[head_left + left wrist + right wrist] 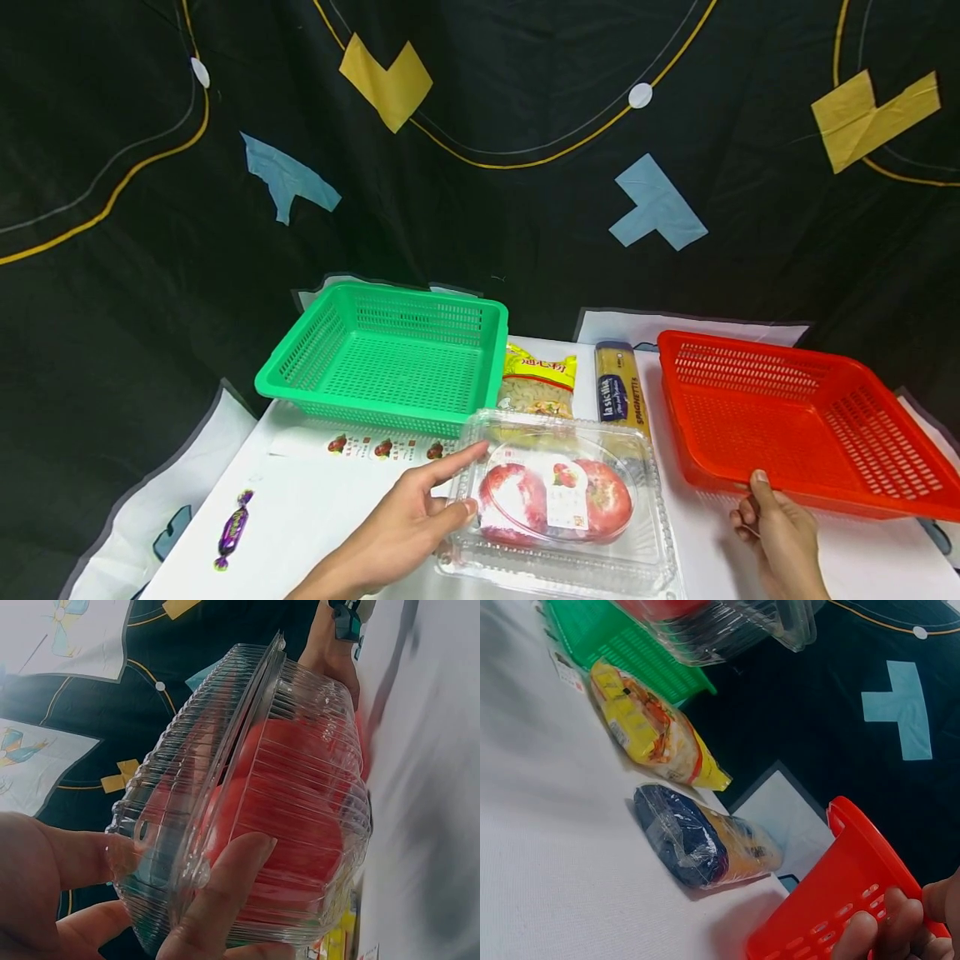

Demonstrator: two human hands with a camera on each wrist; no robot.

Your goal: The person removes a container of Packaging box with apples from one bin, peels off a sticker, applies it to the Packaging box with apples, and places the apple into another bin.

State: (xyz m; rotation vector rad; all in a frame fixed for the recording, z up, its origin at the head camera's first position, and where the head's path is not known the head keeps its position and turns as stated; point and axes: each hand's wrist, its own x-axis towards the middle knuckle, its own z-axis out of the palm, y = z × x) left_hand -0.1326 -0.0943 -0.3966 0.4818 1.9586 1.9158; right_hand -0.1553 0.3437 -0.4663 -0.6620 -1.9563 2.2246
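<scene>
1. Clamshell box of tomatoes point(558, 500) lies on the white surface point(315, 517), in front of the green basket point(390, 358).
2. Left hand point(405, 525) grips the box's near-left edge, thumb and fingers point(217, 900) curled round the clear rim.
3. Right hand point(780, 533) holds the red basket point(802, 417), right of the box, by its near rim, fingers point(889, 930) wrapped on it.
4. Both baskets look empty; the box, pasta bag point(538, 383) and spaghetti pack point(619, 392) remain outside them.
</scene>
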